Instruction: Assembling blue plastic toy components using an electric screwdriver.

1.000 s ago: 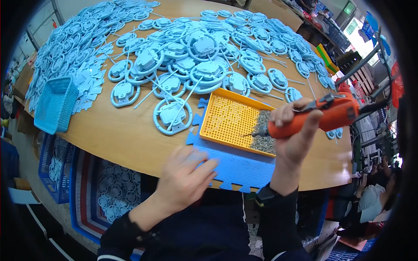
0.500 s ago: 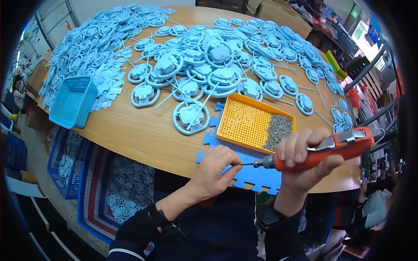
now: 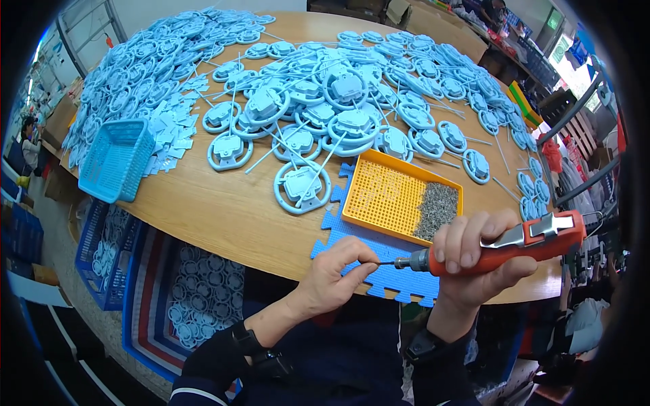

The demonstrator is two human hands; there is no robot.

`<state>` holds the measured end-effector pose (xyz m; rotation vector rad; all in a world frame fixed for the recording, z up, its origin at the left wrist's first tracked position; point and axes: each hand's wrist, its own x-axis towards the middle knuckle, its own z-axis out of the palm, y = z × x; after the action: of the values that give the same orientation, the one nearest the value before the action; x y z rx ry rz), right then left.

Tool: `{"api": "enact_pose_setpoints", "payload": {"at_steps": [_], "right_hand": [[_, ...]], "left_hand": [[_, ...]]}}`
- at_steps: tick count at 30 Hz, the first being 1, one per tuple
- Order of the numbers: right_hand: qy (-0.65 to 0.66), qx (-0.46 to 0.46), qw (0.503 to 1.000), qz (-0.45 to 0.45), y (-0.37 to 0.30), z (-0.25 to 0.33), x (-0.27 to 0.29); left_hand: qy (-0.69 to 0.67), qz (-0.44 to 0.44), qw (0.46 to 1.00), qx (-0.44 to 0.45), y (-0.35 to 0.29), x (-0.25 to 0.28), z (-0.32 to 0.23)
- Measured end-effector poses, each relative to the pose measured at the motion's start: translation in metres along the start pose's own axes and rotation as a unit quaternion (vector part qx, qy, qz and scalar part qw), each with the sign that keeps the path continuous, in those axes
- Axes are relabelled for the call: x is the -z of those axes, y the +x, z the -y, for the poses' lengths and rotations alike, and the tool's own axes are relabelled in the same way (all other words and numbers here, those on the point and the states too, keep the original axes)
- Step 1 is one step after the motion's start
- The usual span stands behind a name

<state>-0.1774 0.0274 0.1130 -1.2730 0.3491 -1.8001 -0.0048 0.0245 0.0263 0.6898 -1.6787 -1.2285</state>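
Note:
In my right hand [image 3: 477,264] is a red power screwdriver [image 3: 542,247] with a silver lever, pointing left over the table's front edge. Its thin dark bit [image 3: 388,262] reaches my left hand [image 3: 328,277], whose thumb and forefinger pinch the tip. Whether a screw sits there is hidden by the fingers. Just beyond the hands lies a yellow perforated tray [image 3: 384,231], with small metal screws [image 3: 437,208] heaped at its right end. Under the tray and the bit is a blue foam mat [image 3: 338,233] with puzzle edges.
Light-blue ring-shaped plastic parts with thin stems [image 3: 302,186] pile across the wooden table [image 3: 223,210]. A blue basket [image 3: 115,159] stands at the left, beside small flat blue pieces [image 3: 169,132]. Below the edge, a striped bag [image 3: 152,298] holds more rings. Metal tubing [image 3: 575,111] rises at right.
The view has shifted slightly, so the table and its contents sit a little lower. Both hands keep their hold, left fingers pinching at the bit's tip.

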Motion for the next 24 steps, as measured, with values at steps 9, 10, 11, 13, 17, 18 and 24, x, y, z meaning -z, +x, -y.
{"api": "enact_pose_setpoints", "payload": {"at_steps": [9, 10, 11, 13, 17, 18, 24], "right_hand": [[0.024, -0.013, 0.999, 0.019, 0.004, -0.001, 0.003], [0.031, -0.022, 0.999, 0.035, 0.005, -0.001, 0.004], [0.032, -0.02, 0.999, 0.035, 0.006, -0.001, 0.006], [0.04, -0.02, 0.998, 0.043, 0.007, 0.0, 0.009], [-0.101, 0.001, 0.993, -0.055, -0.001, 0.008, 0.018], [-0.123, -0.029, 0.992, 0.025, 0.0, 0.006, 0.033], [-0.132, -0.178, 0.969, -0.107, -0.023, -0.002, 0.034]], "left_hand": [[-0.003, 0.011, 1.0, 0.008, 0.003, 0.0, 0.006], [-0.013, 0.037, 0.999, 0.007, 0.003, 0.002, 0.007], [-0.023, 0.062, 0.998, 0.006, 0.004, 0.003, 0.007], [-0.028, 0.094, 0.995, 0.008, 0.01, 0.006, 0.009], [0.094, 0.13, 0.984, -0.08, 0.047, 0.005, 0.0], [0.175, 0.083, 0.975, -0.105, 0.056, 0.013, 0.006], [0.499, -0.044, 0.864, -0.046, 0.173, 0.099, 0.092]]}}
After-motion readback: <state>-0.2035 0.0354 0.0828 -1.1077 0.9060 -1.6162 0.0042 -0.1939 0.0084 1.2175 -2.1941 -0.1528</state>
